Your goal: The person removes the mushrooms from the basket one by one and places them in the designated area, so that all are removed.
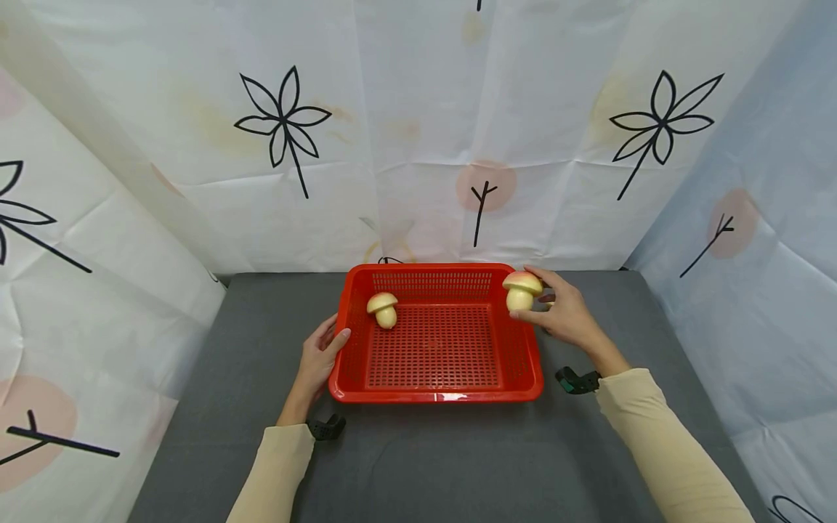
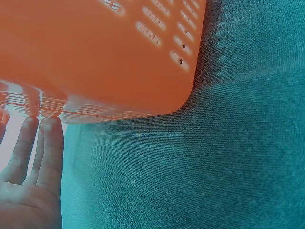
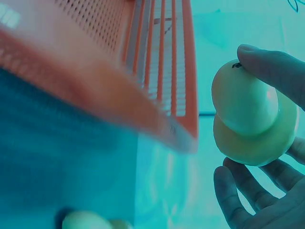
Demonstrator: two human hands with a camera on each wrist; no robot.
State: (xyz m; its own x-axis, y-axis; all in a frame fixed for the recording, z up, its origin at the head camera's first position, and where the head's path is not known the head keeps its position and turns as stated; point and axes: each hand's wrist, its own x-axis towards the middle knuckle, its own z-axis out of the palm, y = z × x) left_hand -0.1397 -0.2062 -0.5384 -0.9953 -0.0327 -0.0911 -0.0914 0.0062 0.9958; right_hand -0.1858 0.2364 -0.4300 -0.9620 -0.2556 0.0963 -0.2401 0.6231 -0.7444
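Observation:
A toy mushroom (image 1: 522, 290) with a pinkish-yellow cap and pale stem is held by my right hand (image 1: 567, 312) at the right rim of a red plastic basket (image 1: 434, 396). In the right wrist view, the thumb presses the stem end of this mushroom (image 3: 248, 102) while fingertips touch its cap. A second toy mushroom (image 1: 382, 309) lies inside the basket near its left wall. My left hand (image 1: 319, 357) holds the basket's left side, thumb over the rim. Its fingertips (image 2: 53, 125) touch the outer wall in the left wrist view.
Right of the basket, mostly hidden behind my right hand, a pale yellowish object (image 3: 86, 222) lies on the dark grey tabletop (image 1: 418, 465). White patterned cloth (image 1: 405, 145) hangs at the back and both sides. Each wrist wears a black band (image 1: 577, 380).

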